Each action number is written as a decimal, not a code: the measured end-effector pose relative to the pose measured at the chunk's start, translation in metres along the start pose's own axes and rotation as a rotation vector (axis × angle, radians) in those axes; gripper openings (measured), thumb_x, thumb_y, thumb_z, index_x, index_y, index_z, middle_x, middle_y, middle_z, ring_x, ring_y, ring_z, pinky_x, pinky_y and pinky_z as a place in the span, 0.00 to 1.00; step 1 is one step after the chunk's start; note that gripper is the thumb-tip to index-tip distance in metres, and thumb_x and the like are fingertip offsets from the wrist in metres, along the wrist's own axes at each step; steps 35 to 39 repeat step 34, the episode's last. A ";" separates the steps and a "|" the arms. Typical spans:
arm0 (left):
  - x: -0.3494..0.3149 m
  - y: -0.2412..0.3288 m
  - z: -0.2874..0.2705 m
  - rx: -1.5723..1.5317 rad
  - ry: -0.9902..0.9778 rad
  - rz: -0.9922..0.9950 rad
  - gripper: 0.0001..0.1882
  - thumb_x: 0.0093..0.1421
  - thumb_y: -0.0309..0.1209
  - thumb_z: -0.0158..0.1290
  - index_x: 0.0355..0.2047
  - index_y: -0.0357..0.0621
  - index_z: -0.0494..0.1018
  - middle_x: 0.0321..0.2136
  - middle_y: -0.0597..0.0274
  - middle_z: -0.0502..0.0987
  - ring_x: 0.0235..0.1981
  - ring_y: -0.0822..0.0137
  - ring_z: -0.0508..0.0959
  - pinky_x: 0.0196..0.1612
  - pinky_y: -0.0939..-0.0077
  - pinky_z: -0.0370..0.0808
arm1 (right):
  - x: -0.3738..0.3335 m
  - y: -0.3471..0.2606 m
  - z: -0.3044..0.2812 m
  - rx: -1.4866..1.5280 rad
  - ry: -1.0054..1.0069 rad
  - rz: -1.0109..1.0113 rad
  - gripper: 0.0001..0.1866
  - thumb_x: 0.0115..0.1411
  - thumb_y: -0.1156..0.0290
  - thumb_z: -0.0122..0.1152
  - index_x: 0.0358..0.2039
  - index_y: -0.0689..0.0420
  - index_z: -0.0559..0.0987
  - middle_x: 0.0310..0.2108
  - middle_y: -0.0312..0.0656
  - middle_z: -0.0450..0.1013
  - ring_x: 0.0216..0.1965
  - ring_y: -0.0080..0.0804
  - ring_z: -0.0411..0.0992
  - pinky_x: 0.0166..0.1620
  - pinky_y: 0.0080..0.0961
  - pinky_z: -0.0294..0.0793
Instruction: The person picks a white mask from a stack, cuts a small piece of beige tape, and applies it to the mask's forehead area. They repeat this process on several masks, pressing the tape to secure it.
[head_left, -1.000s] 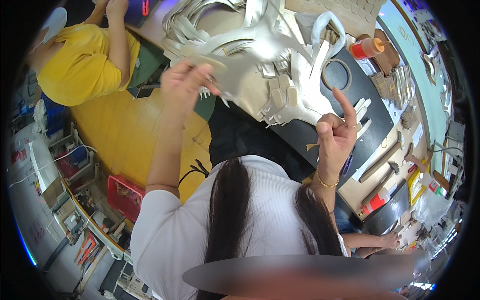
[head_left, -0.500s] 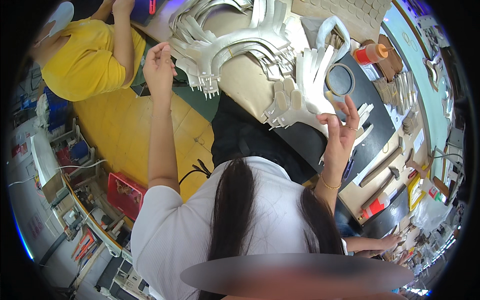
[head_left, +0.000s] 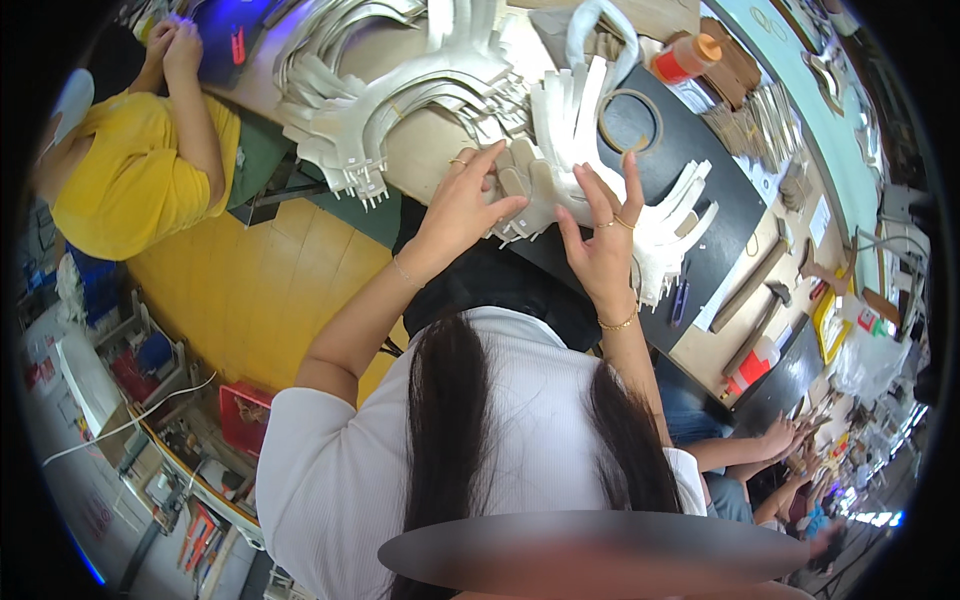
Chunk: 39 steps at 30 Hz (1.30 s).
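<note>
My left hand (head_left: 462, 205) reaches over the table's near edge, thumb and fingers apart, at a small stack of pale pieces with rounded tabs (head_left: 541, 186). Whether its fingertips touch them, I cannot tell. My right hand (head_left: 603, 238) is raised with its fingers spread, just right of that stack, holding nothing. Behind and beside it lie pale silvery strap pieces (head_left: 655, 230) with long fingers, fanned over a black mat. Farther left is a big pile of curved silvery pieces (head_left: 400, 85), some of them banded together.
An orange-capped bottle (head_left: 685, 60), a tape-like ring (head_left: 657, 122) and bundled brown pieces (head_left: 757, 125) lie beyond my right hand. Hammers (head_left: 757, 325) and a purple pen-like tool (head_left: 679, 303) are at the right. A co-worker in yellow (head_left: 140, 175) sits left; another person's arm (head_left: 735, 450) shows lower right.
My left hand has swung right and down from beside the big pile to the tabbed pieces. My right hand has shifted left toward them. The whole view has turned slightly.
</note>
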<state>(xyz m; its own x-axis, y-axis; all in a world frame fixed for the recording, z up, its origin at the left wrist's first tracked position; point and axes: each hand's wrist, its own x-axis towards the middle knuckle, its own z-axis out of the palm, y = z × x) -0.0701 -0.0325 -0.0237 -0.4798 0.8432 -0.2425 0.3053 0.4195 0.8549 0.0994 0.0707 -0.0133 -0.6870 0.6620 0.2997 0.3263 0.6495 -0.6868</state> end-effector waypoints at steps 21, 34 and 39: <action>-0.013 0.028 0.027 -0.011 0.023 0.207 0.29 0.50 0.20 0.60 0.53 0.40 0.65 0.38 0.56 0.73 0.42 0.64 0.72 0.47 0.70 0.69 | 0.000 0.007 0.004 0.119 0.018 -0.008 0.24 0.45 0.71 0.72 0.45 0.56 0.79 0.62 0.49 0.57 0.45 0.38 0.75 0.45 0.29 0.76; -0.009 0.042 0.006 -0.791 -0.222 -0.009 0.26 0.56 0.15 0.56 0.54 0.41 0.61 0.37 0.58 0.76 0.40 0.75 0.75 0.44 0.83 0.71 | 0.022 0.003 -0.035 -0.076 0.038 -0.281 0.20 0.44 0.64 0.71 0.40 0.52 0.81 0.56 0.42 0.67 0.34 0.31 0.77 0.40 0.23 0.76; -0.009 0.042 0.006 -0.791 -0.222 -0.009 0.26 0.56 0.15 0.56 0.54 0.41 0.61 0.37 0.58 0.76 0.40 0.75 0.75 0.44 0.83 0.71 | 0.022 0.003 -0.035 -0.076 0.038 -0.281 0.20 0.44 0.64 0.71 0.40 0.52 0.81 0.56 0.42 0.67 0.34 0.31 0.77 0.40 0.23 0.76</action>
